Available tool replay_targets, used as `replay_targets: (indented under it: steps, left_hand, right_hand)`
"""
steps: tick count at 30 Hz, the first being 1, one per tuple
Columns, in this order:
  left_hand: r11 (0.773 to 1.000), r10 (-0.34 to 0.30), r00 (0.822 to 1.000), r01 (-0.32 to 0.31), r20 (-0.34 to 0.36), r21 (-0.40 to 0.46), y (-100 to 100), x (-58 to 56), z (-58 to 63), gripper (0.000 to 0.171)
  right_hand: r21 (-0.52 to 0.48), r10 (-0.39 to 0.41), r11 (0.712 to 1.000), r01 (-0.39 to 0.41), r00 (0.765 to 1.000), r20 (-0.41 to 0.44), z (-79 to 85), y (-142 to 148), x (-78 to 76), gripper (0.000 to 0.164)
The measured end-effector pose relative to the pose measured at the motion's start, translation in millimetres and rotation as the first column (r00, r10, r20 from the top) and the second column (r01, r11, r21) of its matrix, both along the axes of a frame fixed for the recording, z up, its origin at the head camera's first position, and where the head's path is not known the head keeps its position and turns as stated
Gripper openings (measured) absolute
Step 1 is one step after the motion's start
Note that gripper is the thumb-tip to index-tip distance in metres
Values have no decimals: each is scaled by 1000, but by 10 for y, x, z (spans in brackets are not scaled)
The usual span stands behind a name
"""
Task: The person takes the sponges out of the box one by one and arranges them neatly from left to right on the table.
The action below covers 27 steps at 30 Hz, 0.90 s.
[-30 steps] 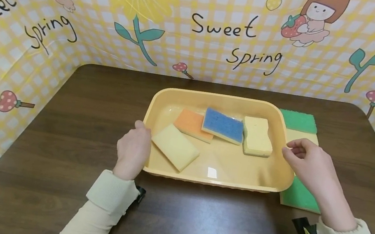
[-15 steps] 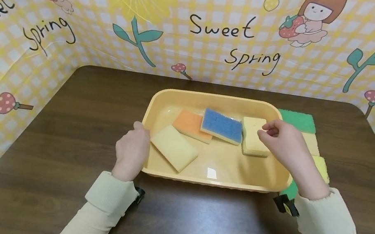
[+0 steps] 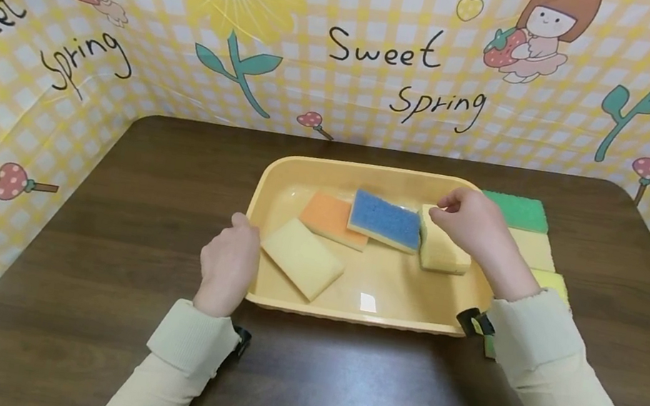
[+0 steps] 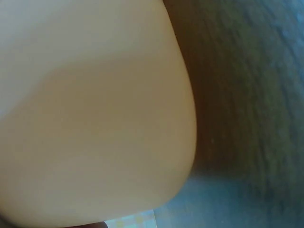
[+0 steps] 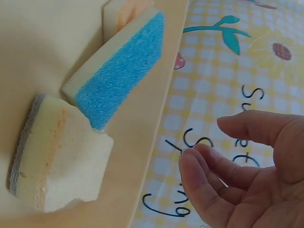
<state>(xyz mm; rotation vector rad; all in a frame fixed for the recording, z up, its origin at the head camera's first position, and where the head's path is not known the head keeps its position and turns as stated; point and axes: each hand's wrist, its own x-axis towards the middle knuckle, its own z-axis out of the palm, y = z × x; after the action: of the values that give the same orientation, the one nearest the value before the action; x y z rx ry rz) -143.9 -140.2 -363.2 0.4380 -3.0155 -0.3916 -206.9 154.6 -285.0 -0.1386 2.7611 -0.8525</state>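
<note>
My left hand (image 3: pixel 228 262) grips the left side of a yellow plastic tray (image 3: pixel 357 316); its fingertips are hidden there. A blurred pale surface fills most of the left wrist view. Over the tray's right end hovers my right hand (image 3: pixel 477 230), overlapping a thick cream sponge (image 3: pixel 445 253) in the head view. In the right wrist view this hand's thumb and loosely bent fingers (image 5: pixel 194 175) stand apart with nothing between them. Left of the cream sponge lies a blue-topped sponge (image 3: pixel 385 222), partly over an orange one (image 3: pixel 325 217). A pale yellow sponge (image 3: pixel 303 259) rests near the tray's left wall.
Beside the tray's right wall, a row of sponges lies on the dark wooden table (image 3: pixel 168 204): a green one (image 3: pixel 519 212), a cream one (image 3: pixel 532 248) and a yellow one (image 3: pixel 553 281) among them. A patterned cloth (image 3: pixel 380 111) encloses the back and sides.
My right hand has moved left and away from me, from beside the tray's right rim to above the cream sponge. The left hand stays at the tray's left side.
</note>
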Motion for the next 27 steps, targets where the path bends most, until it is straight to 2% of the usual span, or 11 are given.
replay_targets:
  steps: [12, 17, 22, 27]
  left_hand:
    - [1000, 2, 1000, -2, -8, 5, 8, 6, 2, 27]
    - [1000, 1, 1000, -1, -23, 0, 6, 13, -1, 26]
    - [1000, 4, 1000, -4, -20, 2, 8, 10, 2, 26]
    - [1000, 7, 1000, -7, -10, 4, 4, 5, -5, 26]
  right_hand:
    - [-54, -1, 999, 4, 998, 61, -167, -52, -245, 39]
    - [-3, 39, 999, -39, 998, 48, -259, -89, -332, 36]
    - [-17, 91, 996, -90, 991, 97, -317, -143, -371, 38]
    - [-28, 89, 996, -86, 991, 103, -372, -178, -387, 39]
